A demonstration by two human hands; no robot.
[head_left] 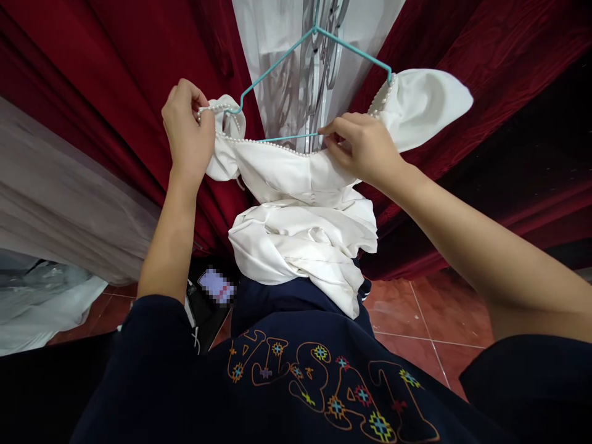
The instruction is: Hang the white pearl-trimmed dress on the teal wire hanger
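Got a white dress (pixel 272 169) on a thin teal hanger (pixel 315 29), smack in the upper middle of the frame, with the skirt bunched up right around the centre. Holding on with the left hand (pixel 189 126) at upper left of centre, fingertips pinched on the pearly beaded trim (pixel 296 152) of one puffy sleeve, right next to the hanger's end. Over to the right hand (pixel 363 145), just right of centre: thumb and forefinger closed on the hanger's lower bar, by the neckline. Can't tell whether gripping fabric too. Other sleeve (pixel 430 105) poking out at upper right. Deep red curtains (pixel 134 68) down both sides, a phone (pixel 215 285) with a pixelated screen at lower left of centre, reddish floor tiles (pixel 425 314) at lower right. Navy shirt (pixel 277 333) with colourful stitched lettering along the bottom.
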